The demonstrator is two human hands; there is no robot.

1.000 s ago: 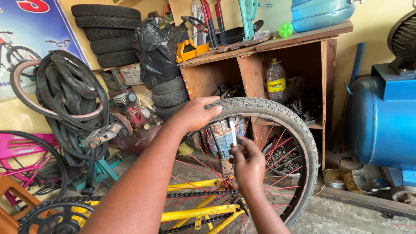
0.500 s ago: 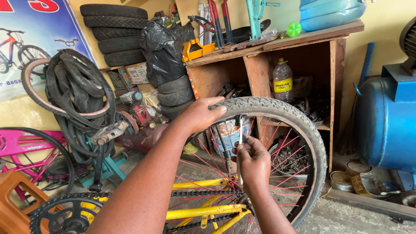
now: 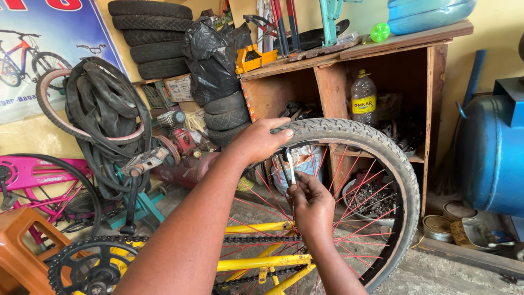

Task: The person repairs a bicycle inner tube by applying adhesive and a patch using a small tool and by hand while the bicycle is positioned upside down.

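Note:
An upturned yellow bicycle frame carries a wheel with a knobbly tyre and red spokes. My left hand grips the top of that tyre. My right hand is raised inside the wheel and pinches a small metal tool that points up at the rim just below my left hand. The chain and black chainring sit at the lower left.
A wooden shelf unit with a bottle and parts stands behind the wheel. Stacked tyres, hanging inner tubes, a pink bicycle and an orange stool fill the left. A blue tank is at right.
My right hand has risen slightly, bringing the metal tool closer to the rim. My left hand keeps its hold on the tyre; the view has shifted a little.

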